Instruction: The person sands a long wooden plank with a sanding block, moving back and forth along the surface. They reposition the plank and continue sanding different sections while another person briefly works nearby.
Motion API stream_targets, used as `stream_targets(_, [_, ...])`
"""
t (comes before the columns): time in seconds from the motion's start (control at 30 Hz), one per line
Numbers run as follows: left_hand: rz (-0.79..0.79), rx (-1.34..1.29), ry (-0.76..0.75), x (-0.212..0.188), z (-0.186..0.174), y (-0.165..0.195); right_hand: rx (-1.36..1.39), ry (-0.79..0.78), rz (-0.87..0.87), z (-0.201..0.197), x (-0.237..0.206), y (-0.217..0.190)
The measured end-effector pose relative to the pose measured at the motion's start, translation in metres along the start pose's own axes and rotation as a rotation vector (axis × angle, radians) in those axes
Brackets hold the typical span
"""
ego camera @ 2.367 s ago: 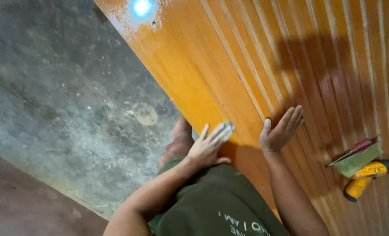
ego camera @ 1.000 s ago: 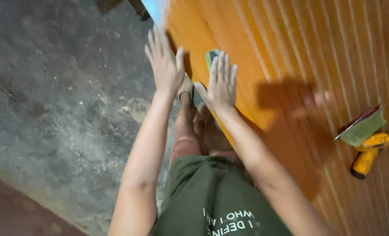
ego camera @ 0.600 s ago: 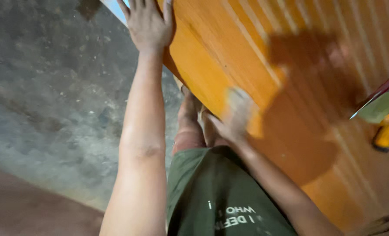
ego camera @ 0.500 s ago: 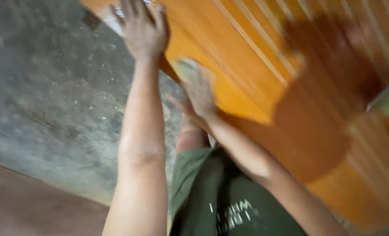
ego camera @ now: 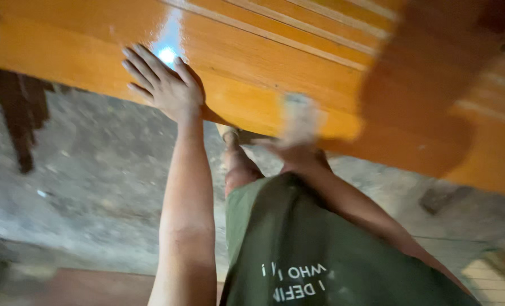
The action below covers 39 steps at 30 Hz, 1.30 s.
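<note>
A large glossy orange wooden panel [ego camera: 275, 62] with raised strips fills the top of the view. My left hand [ego camera: 163, 85] lies flat on its near edge, fingers spread, holding nothing. My right hand [ego camera: 295, 152] is blurred by motion, closer to my body at the panel's near edge. It presses a small pale pad [ego camera: 301, 116] against the wood under its fingertips. My dark green shirt [ego camera: 320, 249] and a bare knee [ego camera: 240, 164] show below the panel.
Grey concrete floor [ego camera: 82, 187] lies under and left of the panel. A dark wooden leg [ego camera: 15, 113] stands at the left. A small dark block [ego camera: 438, 198] lies on the floor at the right. A pale wooden piece [ego camera: 490, 275] sits at the bottom right.
My left hand has stayed flat near the panel's edge. My right hand has slid the pad back along the wood towards my body. The view has swung, and the yellow tool is out of sight.
</note>
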<state>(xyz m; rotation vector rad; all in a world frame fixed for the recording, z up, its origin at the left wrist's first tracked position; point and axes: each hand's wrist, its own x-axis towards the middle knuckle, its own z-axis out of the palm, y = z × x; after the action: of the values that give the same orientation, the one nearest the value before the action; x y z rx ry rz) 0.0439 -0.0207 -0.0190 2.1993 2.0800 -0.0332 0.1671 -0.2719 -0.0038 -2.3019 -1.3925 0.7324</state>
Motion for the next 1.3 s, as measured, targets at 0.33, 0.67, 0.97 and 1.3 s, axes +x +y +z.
stream_targets(0.33, [0.481, 0.058, -0.103, 0.017, -0.017, -0.036, -0.008, 0.470, 0.392, -0.016, -0.084, 0.024])
stream_targets(0.67, [0.557, 0.088, -0.009, 0.009, -0.005, -0.042, -0.040, 0.214, 0.047, 0.062, -0.022, -0.095])
stream_targets(0.97, [0.529, 0.043, -0.047, 0.008, 0.003, -0.047, -0.055, 0.726, 0.847, -0.015, -0.097, 0.041])
stream_targets(1.3, [0.542, 0.015, -0.071, 0.003, -0.002, -0.048, 0.329, 0.352, 0.653, 0.008, -0.096, 0.009])
